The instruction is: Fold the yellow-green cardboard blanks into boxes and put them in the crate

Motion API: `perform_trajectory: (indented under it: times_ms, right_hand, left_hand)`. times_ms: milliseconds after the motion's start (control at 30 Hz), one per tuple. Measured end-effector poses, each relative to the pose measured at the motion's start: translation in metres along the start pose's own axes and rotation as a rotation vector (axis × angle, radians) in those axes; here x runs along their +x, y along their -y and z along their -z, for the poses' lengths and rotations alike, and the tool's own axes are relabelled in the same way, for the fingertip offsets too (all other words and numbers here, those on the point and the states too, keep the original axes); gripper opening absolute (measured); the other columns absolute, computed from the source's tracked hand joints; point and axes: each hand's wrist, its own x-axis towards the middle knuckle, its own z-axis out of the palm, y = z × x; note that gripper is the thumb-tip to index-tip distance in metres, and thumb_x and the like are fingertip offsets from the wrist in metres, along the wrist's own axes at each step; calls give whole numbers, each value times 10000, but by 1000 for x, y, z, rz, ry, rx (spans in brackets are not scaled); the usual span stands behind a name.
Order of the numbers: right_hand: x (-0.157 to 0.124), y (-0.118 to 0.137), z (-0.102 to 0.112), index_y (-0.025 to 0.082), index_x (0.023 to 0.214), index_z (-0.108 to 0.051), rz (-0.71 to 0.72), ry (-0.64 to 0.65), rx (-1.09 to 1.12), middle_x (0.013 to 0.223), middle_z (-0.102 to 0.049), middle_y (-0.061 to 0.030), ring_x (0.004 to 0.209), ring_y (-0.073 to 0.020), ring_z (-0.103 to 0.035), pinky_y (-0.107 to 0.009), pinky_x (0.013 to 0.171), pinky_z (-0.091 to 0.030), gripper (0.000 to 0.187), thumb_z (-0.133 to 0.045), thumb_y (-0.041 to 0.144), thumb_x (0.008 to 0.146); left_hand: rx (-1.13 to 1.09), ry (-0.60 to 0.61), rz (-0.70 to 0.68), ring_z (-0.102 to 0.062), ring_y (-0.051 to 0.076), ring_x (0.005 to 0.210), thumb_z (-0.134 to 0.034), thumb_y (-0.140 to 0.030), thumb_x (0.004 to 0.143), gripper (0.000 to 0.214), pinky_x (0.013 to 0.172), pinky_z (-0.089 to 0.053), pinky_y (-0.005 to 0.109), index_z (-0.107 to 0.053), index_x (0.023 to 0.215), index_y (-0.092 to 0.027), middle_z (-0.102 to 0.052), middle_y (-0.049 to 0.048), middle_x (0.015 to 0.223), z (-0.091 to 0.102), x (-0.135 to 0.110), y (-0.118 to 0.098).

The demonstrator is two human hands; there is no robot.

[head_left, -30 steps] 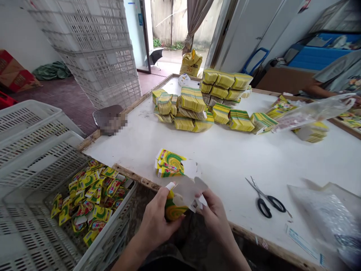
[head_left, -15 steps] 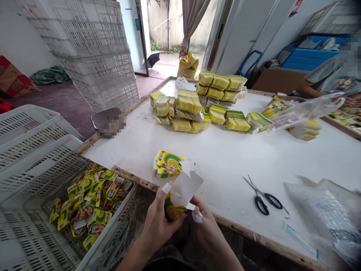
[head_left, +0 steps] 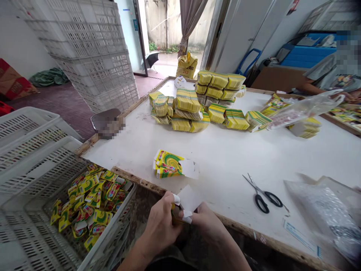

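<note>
Close to my body, at the table's near edge, both hands work on one small yellow-and-green carton, its white inner flap standing up. My left hand is wrapped round the carton's left side. With thumb and fingers closed, my right hand grips its right side by the opening. White tape covers some of my fingertips and thumb tips. Just beyond them, a few flat printed cartons lie on the white table. How far the carton's end is folded is partly hidden by my fingers.
Black-handled scissors and a clear plastic bag lie to the right. Bundled cartons are stacked at the back. At lower left, a white crate holds many filled-looking cartons. A co-worker sits at far right.
Both hands have drawn the carton slightly lower and nearer to me. Its white flap has tilted, and my right thumb has moved in over the opening.
</note>
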Motion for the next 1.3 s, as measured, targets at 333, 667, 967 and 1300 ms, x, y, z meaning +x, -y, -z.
perform_trajectory:
  times_ms: [333,667,967,1300]
  right_hand:
    - [1,-22,5,185,976,-684,33,-116,-21,919,-723,-89,981,-292,-622,-398,877,-464,502,-697,616,720]
    - [0,-14,1,183,936,-720,26,-125,-41,899,-738,-76,976,-296,-626,-426,941,-436,392,-767,495,702]
    - [-5,-25,9,185,934,-709,165,-178,-287,870,-711,-78,867,-270,-614,-389,830,-474,389,-544,530,865]
    - [-11,-26,6,172,1190,-602,506,-133,-794,1053,-708,-115,914,-241,-672,-321,796,-543,354,-521,192,846]
  left_hand:
    - [34,38,88,-574,199,624,-548,-196,727,351,548,-415,275,-296,964,-255,-523,-7,766,3,8,-1]
    - [59,56,87,-653,257,786,-520,-136,711,494,653,-496,338,-307,1152,-199,-624,79,893,0,9,-3]
    - [-13,172,184,-597,350,1132,-546,-143,679,758,822,-527,444,-175,1340,-127,-594,216,1182,0,9,-3]
    - [-50,254,149,-627,304,1031,-530,-114,712,708,857,-528,453,-167,1320,-139,-596,183,1131,-2,12,2]
